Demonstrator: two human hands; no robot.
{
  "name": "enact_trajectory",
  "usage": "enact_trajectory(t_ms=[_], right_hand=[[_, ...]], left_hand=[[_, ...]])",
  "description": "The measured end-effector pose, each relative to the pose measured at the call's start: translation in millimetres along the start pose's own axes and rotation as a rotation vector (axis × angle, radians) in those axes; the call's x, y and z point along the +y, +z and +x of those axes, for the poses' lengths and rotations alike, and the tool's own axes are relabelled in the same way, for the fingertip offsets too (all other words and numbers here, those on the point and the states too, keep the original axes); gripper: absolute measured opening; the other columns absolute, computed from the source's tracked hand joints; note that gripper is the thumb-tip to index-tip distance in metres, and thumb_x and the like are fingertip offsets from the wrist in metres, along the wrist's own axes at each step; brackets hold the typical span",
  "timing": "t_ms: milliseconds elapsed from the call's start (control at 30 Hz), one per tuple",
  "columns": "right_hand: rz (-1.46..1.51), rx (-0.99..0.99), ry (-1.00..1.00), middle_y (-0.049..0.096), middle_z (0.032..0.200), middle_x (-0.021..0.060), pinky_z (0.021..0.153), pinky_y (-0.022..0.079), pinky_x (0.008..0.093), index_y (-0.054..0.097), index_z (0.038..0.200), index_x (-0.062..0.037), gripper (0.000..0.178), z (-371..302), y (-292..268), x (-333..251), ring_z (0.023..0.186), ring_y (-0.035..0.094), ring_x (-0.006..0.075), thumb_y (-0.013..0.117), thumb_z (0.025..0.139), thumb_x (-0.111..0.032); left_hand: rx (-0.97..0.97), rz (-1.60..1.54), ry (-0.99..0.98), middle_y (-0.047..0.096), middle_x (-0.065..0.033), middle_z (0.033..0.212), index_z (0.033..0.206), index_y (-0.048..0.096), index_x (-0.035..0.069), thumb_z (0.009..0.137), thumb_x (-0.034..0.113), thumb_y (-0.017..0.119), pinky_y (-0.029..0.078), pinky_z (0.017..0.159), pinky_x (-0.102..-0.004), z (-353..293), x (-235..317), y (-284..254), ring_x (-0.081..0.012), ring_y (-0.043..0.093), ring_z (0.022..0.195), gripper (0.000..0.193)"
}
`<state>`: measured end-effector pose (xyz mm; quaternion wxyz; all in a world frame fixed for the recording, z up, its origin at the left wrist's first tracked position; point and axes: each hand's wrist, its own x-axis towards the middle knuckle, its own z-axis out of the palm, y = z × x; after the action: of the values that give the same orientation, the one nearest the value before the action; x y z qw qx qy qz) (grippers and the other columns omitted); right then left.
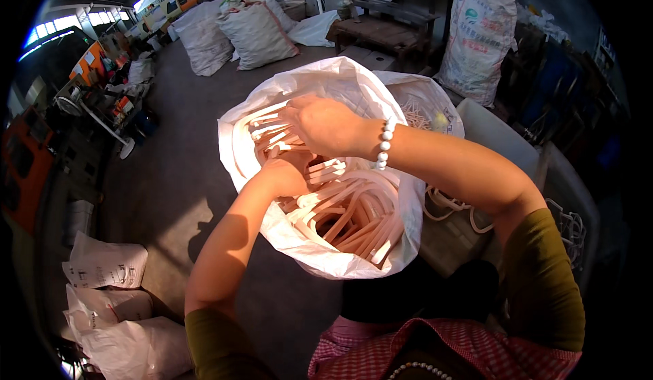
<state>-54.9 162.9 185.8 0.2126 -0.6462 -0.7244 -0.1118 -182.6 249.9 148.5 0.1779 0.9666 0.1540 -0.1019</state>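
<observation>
A large white woven sack (238, 152) stands open in front of me. Pale, curved plastic strips (371, 206) fill it, lying in looped bundles. My right hand (325, 125), with a white bead bracelet (385, 145) at the wrist, reaches in from the right. Its fingers curl down over a bundle of strips near the sack's far left side. Just below it, my left hand (289, 174) is in among the same strips. Its fingers are mostly hidden by the strips and the right hand.
A second white sack (445, 111) with thin pieces stands behind right, beside a pale bin (500, 135). Loose strips (476, 223) lie at the right. Full sacks (255, 33) and a wooden bench (381, 33) stand farther off. Filled bags (139, 346) sit at lower left.
</observation>
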Motion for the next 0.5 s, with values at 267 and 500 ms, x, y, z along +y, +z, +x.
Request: enact_trajectory(t_ms=[267,500], right_hand=[[0.146,0.029,0.086,0.049,0.129,0.0221,0.099,0.040,0.0414,0.050,0.126,-0.0008,0.040,26,46,6,0.118,0.049,0.0370,0.051,0.091,-0.019],[0.209,0.051,0.153,0.052,0.121,0.0225,0.097,0.041,0.0425,0.050,0.127,-0.0028,0.040,24,52,6,0.114,0.049,0.0381,0.051,0.093,-0.024]], left_hand=[[0.064,-0.041,-0.198,0.067,-0.0136,0.103,0.114,0.061,0.006,0.064,0.026,0.072,0.048,0.084,-0.0357,2,-6,5,-0.0290,0.065,0.093,0.055],[0.145,-0.285,-0.007,0.068,-0.0122,0.086,0.103,0.065,0.000,0.071,0.017,0.074,0.050,0.070,-0.0314,-41,15,-20,-0.0203,0.064,0.078,0.037]])
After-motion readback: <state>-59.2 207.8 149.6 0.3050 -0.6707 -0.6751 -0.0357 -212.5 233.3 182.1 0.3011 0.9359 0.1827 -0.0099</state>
